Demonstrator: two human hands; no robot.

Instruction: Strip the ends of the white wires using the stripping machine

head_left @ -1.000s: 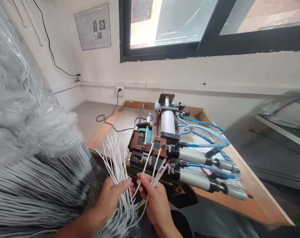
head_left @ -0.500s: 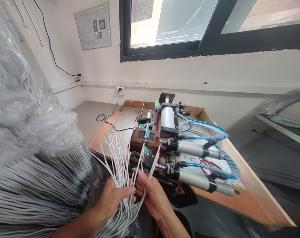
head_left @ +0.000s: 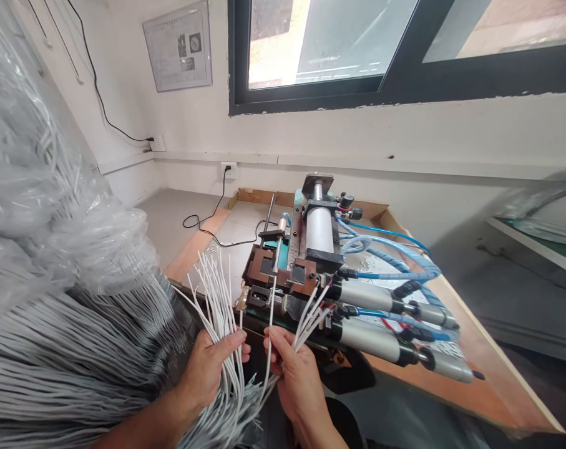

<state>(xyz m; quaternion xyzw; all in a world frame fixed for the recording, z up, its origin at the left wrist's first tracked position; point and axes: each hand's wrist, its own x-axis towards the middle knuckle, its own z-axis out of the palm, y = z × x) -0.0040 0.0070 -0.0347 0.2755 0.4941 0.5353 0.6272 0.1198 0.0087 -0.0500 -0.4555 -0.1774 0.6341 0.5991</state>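
My left hand (head_left: 212, 368) is closed round a bunch of white wires (head_left: 214, 293) whose ends fan upward. My right hand (head_left: 294, 374) pinches a few white wires (head_left: 311, 315), their tips pointing up and right beside the front of a pneumatic machine (head_left: 311, 262). One single wire (head_left: 270, 312) rises from between my hands toward the machine's brown jaw block (head_left: 268, 269). The machine carries a white upright cylinder (head_left: 318, 229) and grey horizontal cylinders (head_left: 390, 299) with blue air hoses (head_left: 390, 255).
A large heap of grey-white wires (head_left: 62, 362), partly under clear plastic wrap (head_left: 43, 206), fills the left. The machine sits on a wooden table (head_left: 479, 368) below a window. A black cable (head_left: 208, 227) runs to a wall socket. A green shelf (head_left: 540, 243) stands at the right.
My right hand has drawn its few wires back from the machine's jaws and shifted them to the right. The left hand keeps its bunch in place. The view has tilted slightly.
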